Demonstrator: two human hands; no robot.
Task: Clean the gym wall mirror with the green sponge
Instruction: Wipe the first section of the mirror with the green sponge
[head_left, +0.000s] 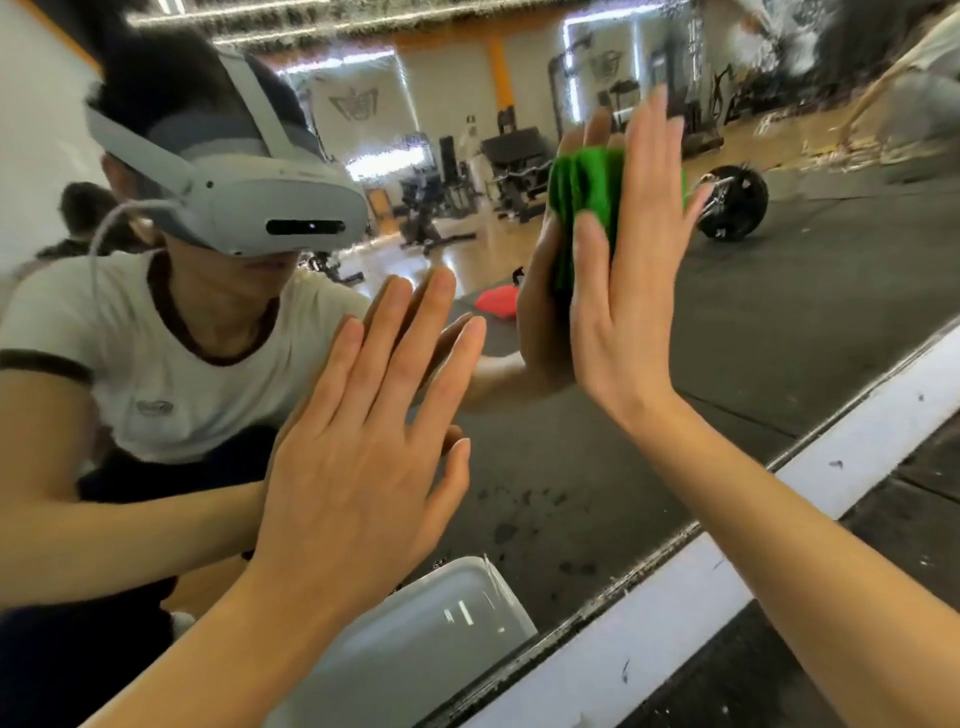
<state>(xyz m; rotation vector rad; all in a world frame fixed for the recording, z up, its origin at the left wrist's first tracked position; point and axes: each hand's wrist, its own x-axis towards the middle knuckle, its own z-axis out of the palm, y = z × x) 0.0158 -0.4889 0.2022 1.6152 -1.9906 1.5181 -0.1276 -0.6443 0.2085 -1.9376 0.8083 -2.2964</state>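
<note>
The gym wall mirror (701, 322) fills most of the view and shows my own reflection and the gym behind me. My right hand (628, 291) presses the green sponge (587, 192) flat against the glass with straight fingers. The sponge shows between my palm and its reflection. My left hand (363, 441) lies flat on the mirror lower and to the left, fingers straight, holding nothing. Streaks and foam marks cover the top of the glass.
A white ledge (675, 587) runs along the mirror's lower edge, with dark floor (909, 467) beside it. A translucent white tub (415, 623) appears at the bottom, as a reflection. A barbell plate (737, 202) and gym machines (436, 192) are reflections.
</note>
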